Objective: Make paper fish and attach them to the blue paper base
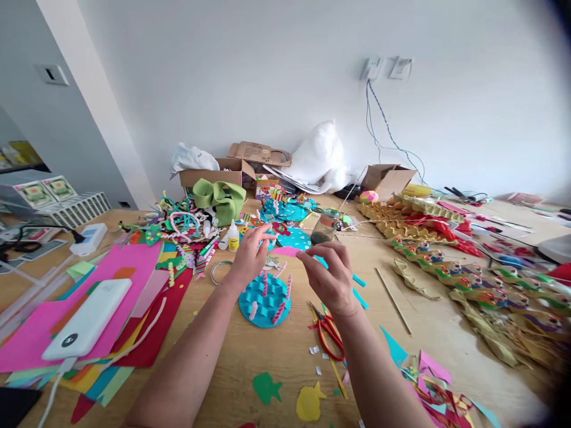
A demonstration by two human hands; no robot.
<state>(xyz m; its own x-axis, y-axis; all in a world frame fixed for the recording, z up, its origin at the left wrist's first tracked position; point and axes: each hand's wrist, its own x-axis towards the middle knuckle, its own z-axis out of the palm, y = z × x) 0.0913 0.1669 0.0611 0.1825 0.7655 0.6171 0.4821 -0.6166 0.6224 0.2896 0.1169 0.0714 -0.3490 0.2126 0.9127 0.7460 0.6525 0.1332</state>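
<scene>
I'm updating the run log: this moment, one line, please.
left hand: near blue disc | right hand: pinched, contents unclear | pink twists: on disc | red-handled tool: on table

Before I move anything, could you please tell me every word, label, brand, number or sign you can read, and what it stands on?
No text is readable.
Yellow label on the white bottle: too small.
Round dark mark on the white power bank: unclear.
Print on the brown cardboard at the back: too small.
</scene>
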